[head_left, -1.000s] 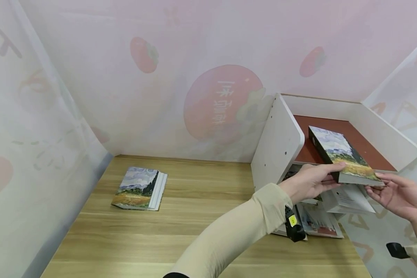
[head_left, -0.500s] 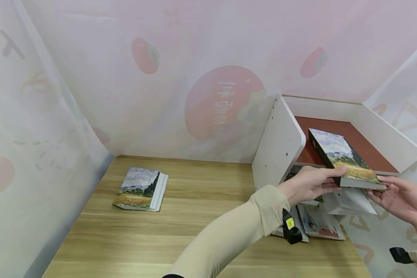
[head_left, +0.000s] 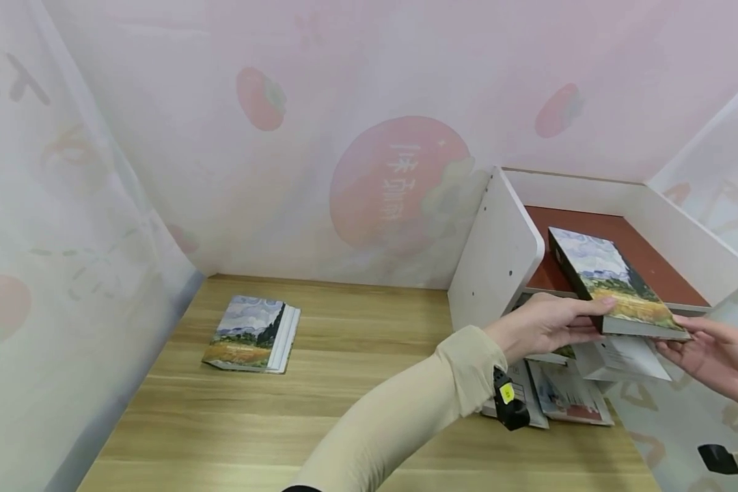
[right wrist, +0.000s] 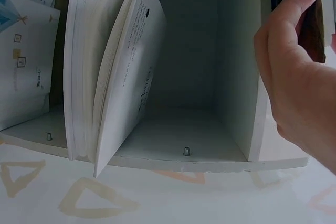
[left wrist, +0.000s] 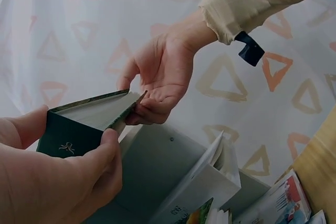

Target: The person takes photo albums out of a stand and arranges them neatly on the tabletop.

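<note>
"Where is the book (head_left: 615, 277) on your screen?"

"I have it over the red board (head_left: 654, 263) of the white shelf (head_left: 498, 246), painted side up, near end jutting past the front. Whether it touches the board, I can't tell."

"And how does it lie from the hands?"

"Its long axis runs away from them, back and a little left — both hands sit at the near end, so nothing holds the far one. I judge that line to matter most. The left hand (head_left: 544, 324) reaches further onto it; the right hand (head_left: 716, 352) has just the opposite corner."

"The grip?"

"Left thumb on top, fingers below, pinching beside the dark green spine (left wrist: 68, 135). The right pinches the page-side corner between thumb and fingers."

"Anything different from a second ago?"

"Little. I see the near end slightly lower against the shelf front, and my whole view has slid a touch — same pinch on both sides. The matching book (head_left: 246, 335) on the table (head_left: 252, 424) hasn't moved."
</note>
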Motion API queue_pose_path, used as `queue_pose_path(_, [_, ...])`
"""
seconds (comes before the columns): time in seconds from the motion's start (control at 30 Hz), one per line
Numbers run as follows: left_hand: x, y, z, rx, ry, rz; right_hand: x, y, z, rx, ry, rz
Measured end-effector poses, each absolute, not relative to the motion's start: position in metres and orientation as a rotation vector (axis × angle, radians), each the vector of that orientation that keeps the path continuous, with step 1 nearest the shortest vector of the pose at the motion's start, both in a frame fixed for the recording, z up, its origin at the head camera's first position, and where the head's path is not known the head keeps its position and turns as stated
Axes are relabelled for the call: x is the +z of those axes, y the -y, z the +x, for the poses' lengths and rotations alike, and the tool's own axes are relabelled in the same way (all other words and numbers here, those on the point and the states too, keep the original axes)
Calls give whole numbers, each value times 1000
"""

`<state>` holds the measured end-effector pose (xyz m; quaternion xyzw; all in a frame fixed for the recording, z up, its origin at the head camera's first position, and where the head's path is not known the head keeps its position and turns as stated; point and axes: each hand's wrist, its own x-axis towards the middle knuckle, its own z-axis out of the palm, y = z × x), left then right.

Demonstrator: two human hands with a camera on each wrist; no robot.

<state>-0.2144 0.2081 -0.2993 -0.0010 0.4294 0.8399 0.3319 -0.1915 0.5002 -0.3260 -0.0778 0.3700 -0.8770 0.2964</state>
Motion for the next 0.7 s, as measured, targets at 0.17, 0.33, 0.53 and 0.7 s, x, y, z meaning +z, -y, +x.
queue_pose_path(0.17, [-293, -202, -213, 2164, -1178, 53, -323, -497, -189, -2320, -981, -265])
queue_pose_path(0.33, [-285, -196, -213, 2155, -1196, 61, -320, -493, -188, -2351, -992, -271])
queue_pose_path(0.53, [-282, -190, -213, 2139, -1226, 94, -318, -489, -185, -2368, -952, -282])
queue_pose_path(0.7, [-281, -182, -215, 2123, -1222, 136, -314, -481, -186, -2365, -987, -274])
